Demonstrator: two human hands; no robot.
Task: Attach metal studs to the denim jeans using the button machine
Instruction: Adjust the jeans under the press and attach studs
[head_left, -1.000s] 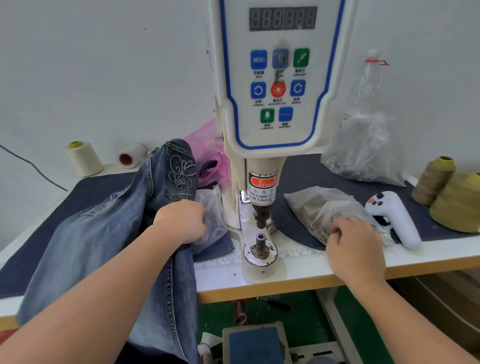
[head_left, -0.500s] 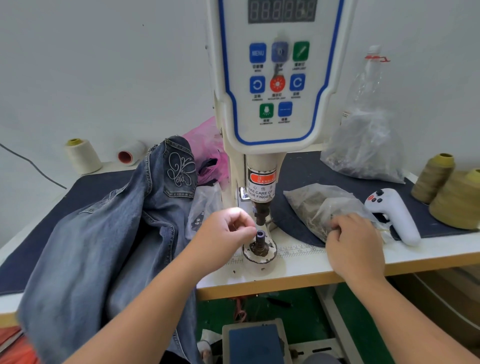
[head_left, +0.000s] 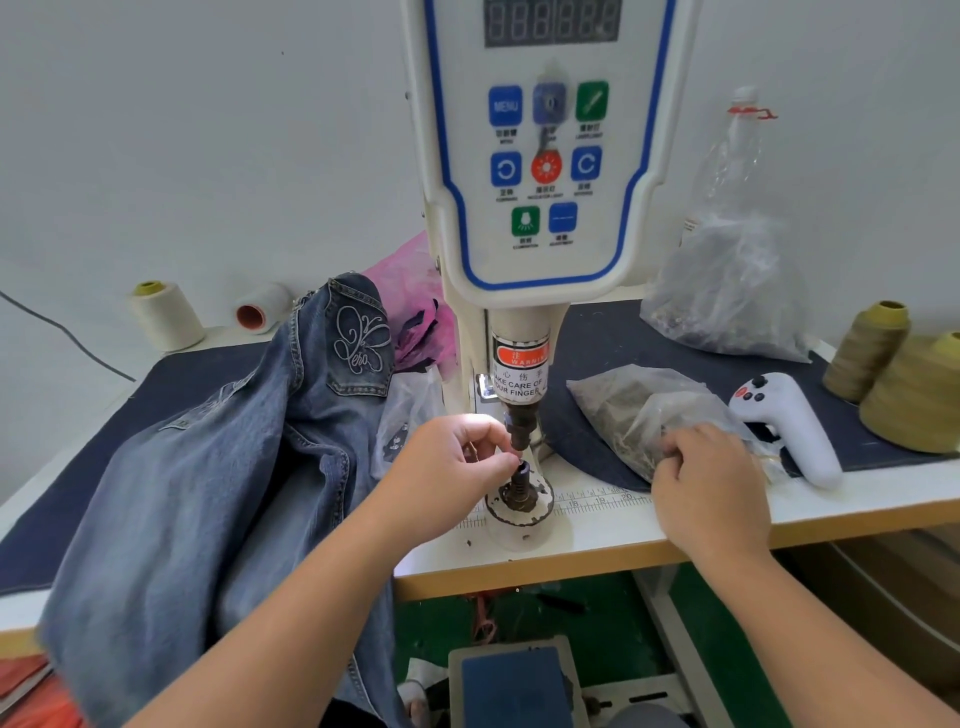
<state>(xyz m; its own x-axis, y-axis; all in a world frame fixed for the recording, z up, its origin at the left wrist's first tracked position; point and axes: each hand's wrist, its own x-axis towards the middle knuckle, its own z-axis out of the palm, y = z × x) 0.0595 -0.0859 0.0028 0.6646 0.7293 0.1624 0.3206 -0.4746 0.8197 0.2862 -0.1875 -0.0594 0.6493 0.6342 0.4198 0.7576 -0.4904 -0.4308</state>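
The white button machine (head_left: 540, 156) stands at the table's middle, its dark punch (head_left: 521, 423) hanging over the lower die post (head_left: 519, 480). My left hand (head_left: 452, 467) pinches a small stud at the top of that post, fingertips between punch and die. The denim jeans (head_left: 249, 467) lie heaped on the left, an embroidered pocket facing up. My right hand (head_left: 706, 483) grips the mouth of a clear bag of studs (head_left: 639, 410), fingers curled into the plastic.
A white handheld controller (head_left: 795, 426) lies right of the bag. Olive thread cones (head_left: 914, 389) stand at far right, cream spools (head_left: 166, 317) at back left. A bigger plastic bag (head_left: 727, 291) and a bottle sit behind. A foot pedal (head_left: 514, 680) lies below the table.
My left hand left the jeans and moved right to the die post, now pinching a stud there. My right hand stayed on the stud bag.
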